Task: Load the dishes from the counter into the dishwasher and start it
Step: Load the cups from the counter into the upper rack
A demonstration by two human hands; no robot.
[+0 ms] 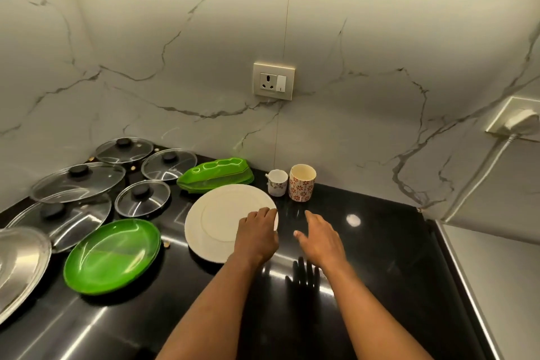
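Head view: left hand (257, 235) lies on the right rim of the white plate (222, 222), fingers bent, tips hidden; cannot tell if it grips. Right hand (320, 238) hovers over the black counter (380, 242), fingers straight and spread, holding nothing. Plate lies flat on the counter near the floral cup (302, 184).

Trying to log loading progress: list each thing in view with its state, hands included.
white plate: on the counter, not yet lifted.
left hand: fingers curled over the white plate's right rim.
right hand: open, holding nothing.
green plates: stacked flat on the counter.
small cup: upright.
flowered mug: upright.
glass lids: knobs up, on the counter.
wall socket: nothing plugged in.
side socket: plug in.
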